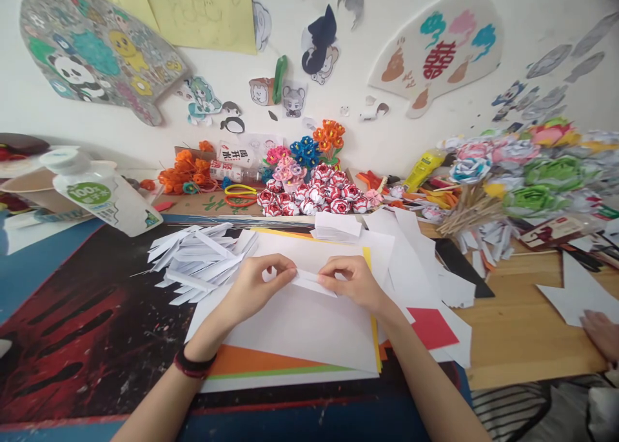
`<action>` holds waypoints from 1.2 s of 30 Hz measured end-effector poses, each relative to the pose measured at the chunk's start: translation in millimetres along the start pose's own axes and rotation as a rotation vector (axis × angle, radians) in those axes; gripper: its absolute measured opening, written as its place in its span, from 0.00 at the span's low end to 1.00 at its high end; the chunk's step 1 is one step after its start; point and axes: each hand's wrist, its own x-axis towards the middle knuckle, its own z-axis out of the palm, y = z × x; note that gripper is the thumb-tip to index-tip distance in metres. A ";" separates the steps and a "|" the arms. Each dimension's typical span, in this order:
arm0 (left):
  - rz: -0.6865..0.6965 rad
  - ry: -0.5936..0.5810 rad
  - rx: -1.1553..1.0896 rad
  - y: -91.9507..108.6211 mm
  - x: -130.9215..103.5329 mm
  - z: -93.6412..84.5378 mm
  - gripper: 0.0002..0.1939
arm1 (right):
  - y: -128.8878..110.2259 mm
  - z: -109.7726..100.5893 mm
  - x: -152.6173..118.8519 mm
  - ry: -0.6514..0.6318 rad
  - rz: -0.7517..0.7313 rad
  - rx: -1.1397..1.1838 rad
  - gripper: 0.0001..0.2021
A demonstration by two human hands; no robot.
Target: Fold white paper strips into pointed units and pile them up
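Observation:
A narrow white paper strip point(309, 281) is stretched between my two hands, a little above a stack of paper. My left hand point(261, 281) pinches its left end between thumb and forefinger. At the right end, my right hand point(351, 282) grips it the same way. Beneath lies a large white sheet point(300, 332), with orange, green and yellow sheets showing at its edges. Left of my left hand is a loose heap of folded white paper strips point(193, 261). Behind my hands sits a small pile of white paper pieces point(337, 224).
Red-and-white paper flowers point(314, 193) line the back by the wall. A white bottle point(99, 193) leans at left. At right are paper flowers on sticks point(546, 171), a red paper piece point(432, 328) and another person's hand point(602, 332) beside white paper.

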 end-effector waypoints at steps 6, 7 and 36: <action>0.031 0.019 -0.034 -0.8 0.0 0.7 0.12 | -1.5 -0.1 -0.1 0.002 -0.010 0.010 0.08; 0.029 0.020 -0.039 -0.6 0.1 0.8 0.12 | -1.3 -0.1 -0.2 0.003 -0.009 0.012 0.08; 0.193 0.102 0.247 -12.3 1.8 7.5 0.07 | 7.1 5.9 4.3 0.062 -0.081 -0.229 0.04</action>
